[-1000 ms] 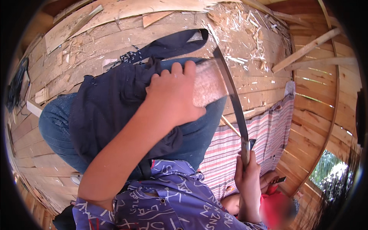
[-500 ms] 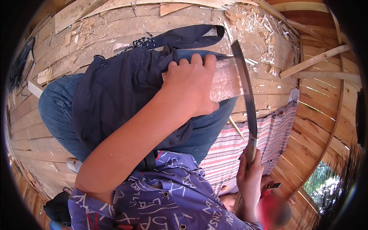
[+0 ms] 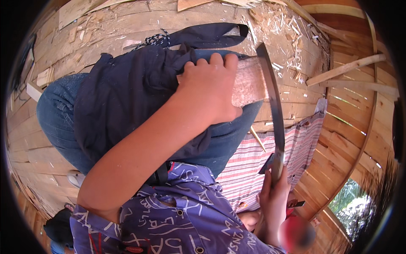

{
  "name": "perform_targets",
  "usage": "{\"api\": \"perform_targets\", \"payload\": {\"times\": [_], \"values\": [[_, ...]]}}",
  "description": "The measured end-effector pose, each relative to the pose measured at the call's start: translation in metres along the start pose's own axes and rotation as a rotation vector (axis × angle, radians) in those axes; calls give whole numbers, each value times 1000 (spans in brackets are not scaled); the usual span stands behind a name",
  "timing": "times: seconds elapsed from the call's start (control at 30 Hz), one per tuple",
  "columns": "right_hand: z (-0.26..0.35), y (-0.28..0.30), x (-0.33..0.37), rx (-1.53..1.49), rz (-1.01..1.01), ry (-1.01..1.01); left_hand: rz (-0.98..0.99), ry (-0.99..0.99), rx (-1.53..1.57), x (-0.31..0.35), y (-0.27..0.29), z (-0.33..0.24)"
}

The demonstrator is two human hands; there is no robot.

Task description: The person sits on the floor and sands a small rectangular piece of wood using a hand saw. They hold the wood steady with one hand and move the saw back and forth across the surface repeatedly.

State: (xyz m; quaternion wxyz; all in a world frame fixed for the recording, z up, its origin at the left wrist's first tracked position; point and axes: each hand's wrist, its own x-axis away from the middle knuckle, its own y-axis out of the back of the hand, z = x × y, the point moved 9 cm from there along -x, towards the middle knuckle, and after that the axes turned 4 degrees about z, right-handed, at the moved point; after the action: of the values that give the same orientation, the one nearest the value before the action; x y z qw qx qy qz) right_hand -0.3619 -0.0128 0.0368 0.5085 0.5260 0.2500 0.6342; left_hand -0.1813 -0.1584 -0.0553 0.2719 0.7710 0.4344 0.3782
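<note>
squarely, in the head view, your left hand [image 3: 209, 91] lies over a pale wooden piece [image 3: 250, 82], its fingers clamped on it, the thumb along the side nearer your body and the other fingers over the far side. the piece rests on your thigh in blue jeans [image 3: 234, 139], and its bare end juts out to the right of that hand. its long axis seems to run left to right, though the part under your palm is hidden, so you can't be sure of its full length.

at that right end stands the saw [image 3: 275, 101], its long dark blade running away from you, roughly square across the piece. the blade's left edge meets or overlaps the end of the wood; whether it bites in, you can't tell. your right hand [image 3: 274, 190] is closed around the handle, fingers wrapped, well nearer your body than the wood, while your left is the hand beside the blade's line.

a dark cloth [image 3: 127, 106] covers your lap to the left, wood shavings [image 3: 292, 31] litter the floor beyond, and a striped cloth [image 3: 239, 165] spreads beneath the saw.
</note>
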Motion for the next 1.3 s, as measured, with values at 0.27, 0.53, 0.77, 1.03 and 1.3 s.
{"api": "perform_targets", "payload": {"times": [0.27, 0.53, 0.77, 1.03, 1.3], "values": [[9, -9, -35, 54, 48, 3, -1, 68, 57, -3, 3, 20], [9, -2, -21, 67, -11, 13, -37, 1, 31, 4, 1, 5], [-3, -2, -8, 38, 44, -10, -81, 42, 76, 1, 4, 17], [13, -10, -38, 78, 3, 62, -96, -29, 20, 7, 1, 8], [-3, -1, 3, 36, 39, 0, -42, 9, 35, 1, 2, 11]]}}
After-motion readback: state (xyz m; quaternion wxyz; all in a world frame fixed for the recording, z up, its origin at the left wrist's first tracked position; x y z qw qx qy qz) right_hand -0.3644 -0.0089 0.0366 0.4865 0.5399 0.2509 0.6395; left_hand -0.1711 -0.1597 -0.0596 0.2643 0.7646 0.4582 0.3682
